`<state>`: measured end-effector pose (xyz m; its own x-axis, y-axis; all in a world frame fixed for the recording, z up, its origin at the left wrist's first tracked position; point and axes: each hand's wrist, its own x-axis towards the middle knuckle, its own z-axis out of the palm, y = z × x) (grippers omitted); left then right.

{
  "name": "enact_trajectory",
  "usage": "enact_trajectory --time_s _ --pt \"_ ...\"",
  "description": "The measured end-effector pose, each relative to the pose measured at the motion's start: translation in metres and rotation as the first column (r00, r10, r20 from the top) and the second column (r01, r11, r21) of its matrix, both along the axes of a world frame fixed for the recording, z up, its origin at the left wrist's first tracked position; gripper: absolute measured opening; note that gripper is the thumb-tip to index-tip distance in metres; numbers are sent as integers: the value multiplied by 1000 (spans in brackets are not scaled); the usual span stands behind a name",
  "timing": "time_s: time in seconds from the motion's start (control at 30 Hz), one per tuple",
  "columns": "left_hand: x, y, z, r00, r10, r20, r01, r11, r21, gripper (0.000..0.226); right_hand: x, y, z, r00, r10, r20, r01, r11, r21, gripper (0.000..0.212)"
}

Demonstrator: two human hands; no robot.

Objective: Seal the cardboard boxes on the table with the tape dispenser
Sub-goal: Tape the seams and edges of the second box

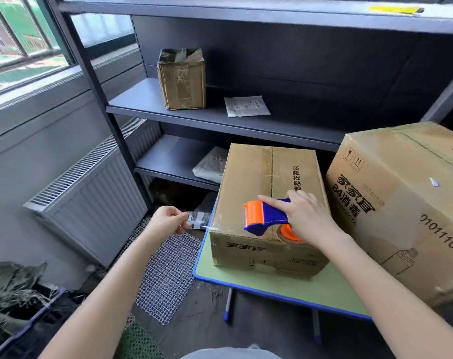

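The dark shelf rack (220, 120) behind carries a small taped box (182, 81), which is off the table and so probably outside this job. On the green table (272, 283) the large box (401, 203) stands at the right, tilted and overhanging the near edge. Its flaps are down and its faces have a glossy sheen that suggests tape, though I cannot tell whether every seam is covered. Just to its left sits the smaller box (246, 182), flaps closed, with a shiny strip along the centre seam of its top, so the lengthwise seal looks done. The work in hand seems to be a crosswise strip near its front edge. The blue and orange tape dispenser (267, 216) lies on the top of this box, head pointing left. The right hand (308, 216) has its grip clamped on the handle, forefinger laid along it. The left hand (166, 220), just off the box's left side, has its grip pinched together on the free end of the clear tape (198, 220). That tape is drawn out past the box's upper left edge and is not yet pressed down or cut. What is left, as I judge it, is laying and cutting this strip, then checking the large box.
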<state>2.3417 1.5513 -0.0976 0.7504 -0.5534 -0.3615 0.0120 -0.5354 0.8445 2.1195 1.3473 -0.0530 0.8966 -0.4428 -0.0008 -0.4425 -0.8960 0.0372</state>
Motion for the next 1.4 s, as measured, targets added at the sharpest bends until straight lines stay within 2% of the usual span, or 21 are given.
enact_trajectory --time_s 0.17,0.43,0.77,0.93,1.1,1.13,1.17,1.27,1.33,1.4 --pt "-14 -7 -25 995 13 101 -13 1000 -1 35 -7 13 -5 999 -32 -38 32 999 -17 63" --pt "-19 -22 -35 976 -12 216 9 1000 13 33 -14 15 2 992 -85 -99 81 996 -36 58" --pt "-26 -26 -54 976 -32 217 19 998 65 37 -13 17 -3 991 -52 -125 45 997 -63 56" --pt "-37 -27 -69 982 -63 175 64 998 -3 40 -11 16 -2 992 -40 -122 33 998 -61 57" --pt "-51 -29 -85 998 -30 -53 29 999 -19 41 -13 14 -1 990 -40 -135 32 998 -60 58" --pt "-53 -30 -86 998 -16 -60 14 999 -32 39 -14 13 -1 990 -41 -136 33 998 -57 59" --pt "-52 -31 -87 1000 -4 -25 3 999 -35 36 -14 13 -1 990 -41 -137 34 998 -55 59" --pt "-49 -29 -79 967 89 238 -77 995 -60 13 -13 13 -1 989 -38 -140 30 998 -55 60" --pt "-54 -29 -67 932 165 324 -115 979 -169 16 -12 12 0 990 -37 -139 30 998 -52 60" --pt "-64 -34 -57 935 134 329 -80 982 -173 24 -13 12 0 990 -35 -137 28 998 -53 60"
